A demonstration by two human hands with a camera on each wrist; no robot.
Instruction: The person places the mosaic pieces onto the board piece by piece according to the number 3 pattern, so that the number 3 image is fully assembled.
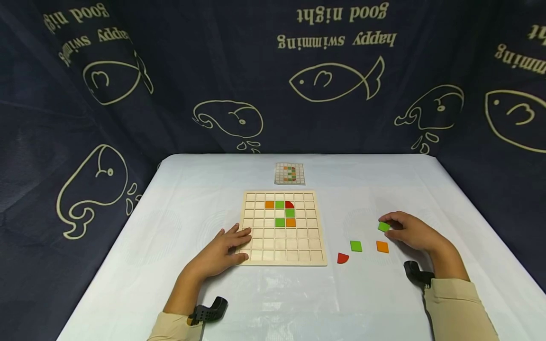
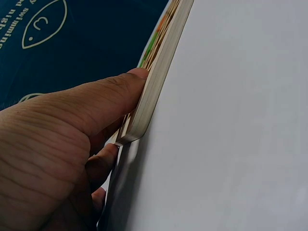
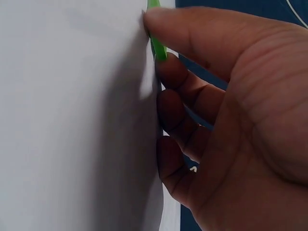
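My right hand (image 1: 411, 230) pinches a green square tile (image 1: 384, 227) between thumb and fingers, low over the right part of the table. In the right wrist view, the same tile (image 3: 159, 45) appears nearly edge-on, with the other fingers curled behind. My left hand (image 1: 222, 251) rests on the left edge of a wooden grid board (image 1: 273, 255), its thumb (image 2: 126, 86) on top near the corner. On the board lie an orange tile (image 1: 269, 204), a red quarter-round tile (image 1: 289, 204), several green tiles (image 1: 279, 204) and another orange one (image 1: 290, 222).
On the table right of the board lie a green tile (image 1: 356, 246), an orange tile (image 1: 382, 246) and a red quarter-round tile (image 1: 342, 258). Behind the board is a small pattern card (image 1: 290, 174) showing coloured squares on a grid. Dark printed cloth (image 1: 264, 57) hangs behind the table.
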